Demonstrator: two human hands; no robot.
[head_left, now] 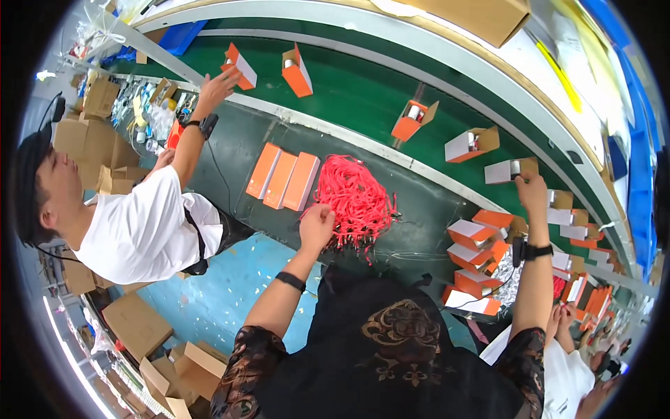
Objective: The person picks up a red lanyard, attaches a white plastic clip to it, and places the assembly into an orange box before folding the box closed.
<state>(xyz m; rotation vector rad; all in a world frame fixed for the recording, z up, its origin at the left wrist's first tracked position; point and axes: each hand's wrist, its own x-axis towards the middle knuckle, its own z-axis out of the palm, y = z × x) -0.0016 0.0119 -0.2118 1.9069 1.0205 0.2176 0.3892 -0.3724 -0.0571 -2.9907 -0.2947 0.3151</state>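
Observation:
A heap of red cords (354,199) with dark ends lies on the dark workbench ahead of me. My left hand (317,227) is closed at the heap's near left edge. Whatever its curled fingers hold is hidden. Further right, my right hand (532,192) reaches over the green conveyor belt. Its fingers are pinched together at the open end of a white-and-orange box (498,172), beside a white cylinder inside; I cannot tell what they grip. Three closed orange boxes (283,178) lie side by side, left of the cords.
More open boxes stand along the green belt (356,91), including one orange box (412,122). Several open boxes (478,255) are stacked on the bench at right. A co-worker (139,230) at left reaches to the belt; another person's hands (562,321) show at lower right. A metal shelf (391,28) spans overhead.

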